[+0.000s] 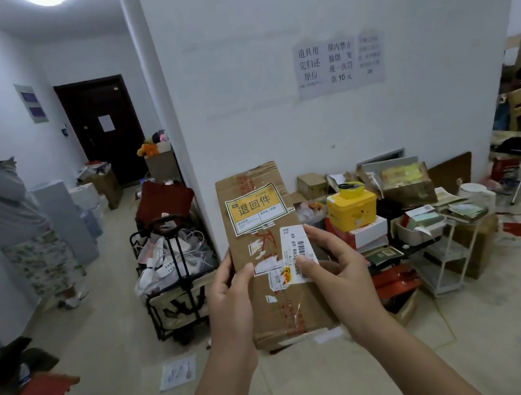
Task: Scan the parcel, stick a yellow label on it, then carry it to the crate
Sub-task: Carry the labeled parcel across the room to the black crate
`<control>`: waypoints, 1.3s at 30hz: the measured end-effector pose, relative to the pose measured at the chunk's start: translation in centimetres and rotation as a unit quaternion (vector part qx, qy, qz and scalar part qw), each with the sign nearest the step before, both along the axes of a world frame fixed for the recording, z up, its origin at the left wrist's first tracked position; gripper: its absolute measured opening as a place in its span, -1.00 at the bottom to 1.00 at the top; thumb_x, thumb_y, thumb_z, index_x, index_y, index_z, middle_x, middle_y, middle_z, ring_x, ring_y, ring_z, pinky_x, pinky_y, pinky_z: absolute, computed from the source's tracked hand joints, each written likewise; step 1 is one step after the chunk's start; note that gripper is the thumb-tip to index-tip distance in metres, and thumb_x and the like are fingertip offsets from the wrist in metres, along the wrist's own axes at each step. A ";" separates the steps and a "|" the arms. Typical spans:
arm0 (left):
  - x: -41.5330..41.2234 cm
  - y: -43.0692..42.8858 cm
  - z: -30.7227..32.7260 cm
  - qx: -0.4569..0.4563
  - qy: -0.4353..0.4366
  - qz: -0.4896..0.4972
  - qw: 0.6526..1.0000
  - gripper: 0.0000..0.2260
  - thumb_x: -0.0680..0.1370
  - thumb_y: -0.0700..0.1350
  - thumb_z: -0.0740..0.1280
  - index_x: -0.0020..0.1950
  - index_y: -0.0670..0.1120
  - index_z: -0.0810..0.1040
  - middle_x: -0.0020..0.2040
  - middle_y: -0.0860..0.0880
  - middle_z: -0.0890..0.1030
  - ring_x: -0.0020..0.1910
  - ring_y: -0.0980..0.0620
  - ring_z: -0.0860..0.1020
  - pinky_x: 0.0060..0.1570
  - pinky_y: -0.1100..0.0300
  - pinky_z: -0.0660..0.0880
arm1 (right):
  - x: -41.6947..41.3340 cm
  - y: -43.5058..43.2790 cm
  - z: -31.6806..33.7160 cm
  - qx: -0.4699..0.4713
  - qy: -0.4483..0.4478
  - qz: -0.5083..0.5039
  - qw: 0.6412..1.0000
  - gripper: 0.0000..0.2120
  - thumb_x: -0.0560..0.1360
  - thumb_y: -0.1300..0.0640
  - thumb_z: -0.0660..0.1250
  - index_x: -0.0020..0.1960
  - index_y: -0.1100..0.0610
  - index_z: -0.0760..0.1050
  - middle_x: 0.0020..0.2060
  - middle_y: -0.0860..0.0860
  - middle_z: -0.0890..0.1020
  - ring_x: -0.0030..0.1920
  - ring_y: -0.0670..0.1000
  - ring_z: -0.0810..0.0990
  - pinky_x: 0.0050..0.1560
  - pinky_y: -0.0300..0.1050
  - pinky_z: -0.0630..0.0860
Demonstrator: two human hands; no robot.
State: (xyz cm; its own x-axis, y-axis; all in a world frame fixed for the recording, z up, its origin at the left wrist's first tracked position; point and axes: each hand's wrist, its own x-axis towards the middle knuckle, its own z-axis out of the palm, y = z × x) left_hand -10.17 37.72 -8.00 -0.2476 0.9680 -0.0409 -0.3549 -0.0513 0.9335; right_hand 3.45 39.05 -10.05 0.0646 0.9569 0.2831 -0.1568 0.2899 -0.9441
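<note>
Head camera caught both bare hands up in front of the chest, gripping a long brown cardboard parcel (271,265) patched with torn tape. Left hand (230,293) curled around the parcel's left edge, thumb on the front face. Right hand (338,270) cupped the right edge, thumb pinning a white barcode slip (297,253) to the cardboard. Just above both grips sat a yellow rectangular label (256,208) with black characters, already stuck on the parcel's upper face. Down beyond the left hand stood a black wheeled folding cart (176,281), stuffed with white bags and paper. Past the right hand, a yellow plastic box (351,209) sat on a stack of white boxes, a roll of tape (351,187) resting on top. No crate could be made out for certain.
</note>
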 end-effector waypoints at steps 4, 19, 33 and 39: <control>3.0 3.3 -0.2 -0.006 -0.016 0.003 1.000 -0.73 0.56 -0.17 0.25 0.19 0.10 0.57 -0.05 -0.06 0.72 -0.25 0.00 0.70 -0.41 0.16 0.59 | 2.5 3.5 -0.3 -0.010 0.002 -0.003 1.000 -0.59 0.49 0.29 0.36 0.31 0.05 0.48 -0.02 -0.03 0.71 -0.14 -0.02 0.73 -0.23 -0.09 0.66; 8.4 18.1 -1.6 -0.022 -0.025 -0.068 0.997 -0.72 0.56 -0.19 0.24 0.17 0.10 0.59 -0.11 -0.06 0.74 -0.24 -0.04 0.71 -0.31 0.09 0.62 | 7.7 16.9 -2.2 -0.039 0.041 -0.074 0.996 -0.59 0.47 0.25 0.38 0.27 -0.04 0.51 0.05 0.03 0.70 -0.07 0.08 0.72 -0.12 0.11 0.67; 1.5 40.1 -0.5 0.009 -0.029 -0.067 0.997 -0.74 0.55 -0.20 0.26 0.18 0.01 0.60 -0.20 -0.04 0.74 -0.33 0.01 0.70 -0.45 0.18 0.57 | 1.6 38.5 -0.9 -0.027 -0.008 -0.051 0.998 -0.56 0.49 0.21 0.38 0.31 -0.12 0.48 0.09 -0.05 0.68 0.01 0.00 0.70 -0.01 0.07 0.66; -1.0 46.6 -1.7 0.003 -0.021 -0.062 0.998 -0.76 0.55 -0.21 0.27 0.02 0.10 0.63 -0.18 -0.03 0.74 -0.29 0.01 0.70 -0.35 0.13 0.63 | -0.7 45.4 -2.2 -0.032 -0.019 -0.035 0.999 -0.57 0.50 0.25 0.35 0.29 -0.10 0.47 0.06 -0.10 0.67 -0.12 -0.10 0.71 -0.20 -0.14 0.66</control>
State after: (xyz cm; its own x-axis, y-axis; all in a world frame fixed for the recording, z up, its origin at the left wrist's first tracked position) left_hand -11.21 84.30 -9.66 -0.1244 0.9913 -0.0434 -0.3973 -0.0096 0.9176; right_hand 2.77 84.43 -12.23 0.1228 0.9666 0.2251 -0.1019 0.2379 -0.9659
